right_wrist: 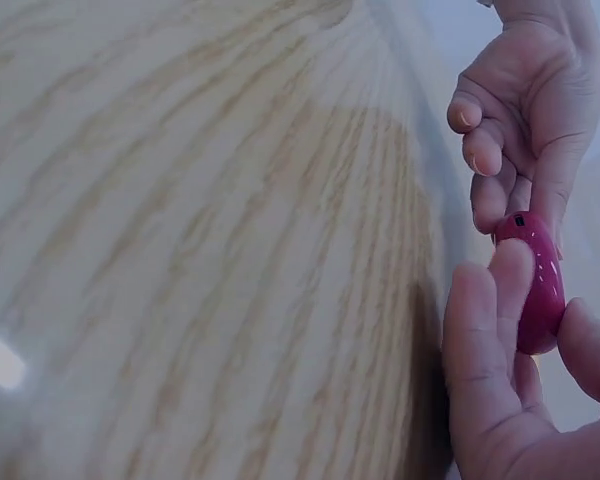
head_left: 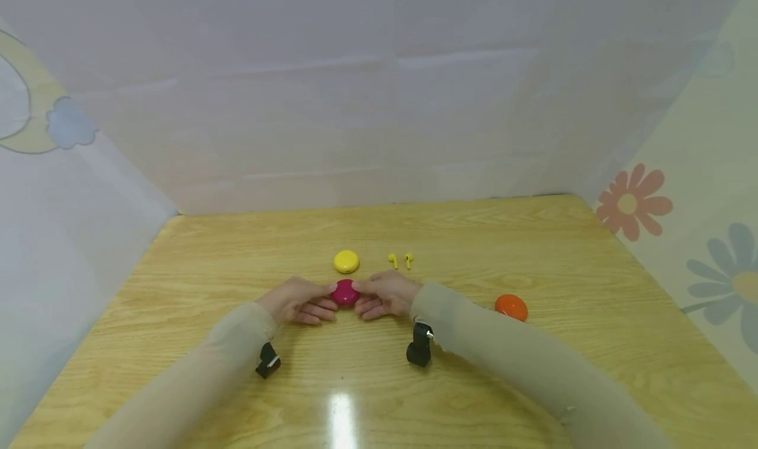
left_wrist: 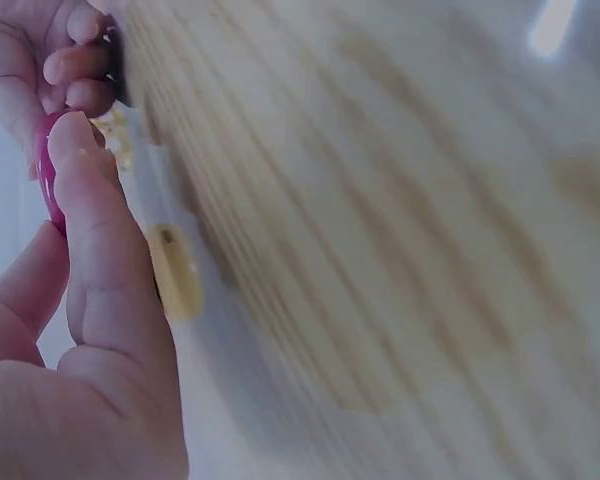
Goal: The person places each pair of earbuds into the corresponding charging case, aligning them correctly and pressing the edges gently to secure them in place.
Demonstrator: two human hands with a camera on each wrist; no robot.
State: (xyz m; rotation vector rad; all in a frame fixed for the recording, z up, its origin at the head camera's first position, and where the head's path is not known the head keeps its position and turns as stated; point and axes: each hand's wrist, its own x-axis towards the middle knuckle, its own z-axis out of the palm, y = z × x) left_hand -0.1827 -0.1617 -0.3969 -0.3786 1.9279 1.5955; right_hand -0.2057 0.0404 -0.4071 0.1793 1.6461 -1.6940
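Observation:
A round, glossy magenta earbud case (head_left: pixel 345 292) is held between both hands above the wooden table. My left hand (head_left: pixel 302 301) pinches its left side between thumb and fingers, and my right hand (head_left: pixel 385 294) pinches the right side. Seen from the right wrist, the case (right_wrist: pixel 546 295) looks closed, with a small dark port on its edge. Just behind the hands lies a yellow earbud case (head_left: pixel 346 261). To its right are two yellow earbuds (head_left: pixel 408 260), side by side on the table.
An orange case (head_left: pixel 511 307) lies to the right, partly behind my right sleeve (head_left: pixel 474 330). Pale fabric walls (head_left: pixel 379 126) border the back and sides of the wooden table (head_left: pixel 237 238). Black wrist cameras (head_left: pixel 420 345) hang beneath the cuffs.

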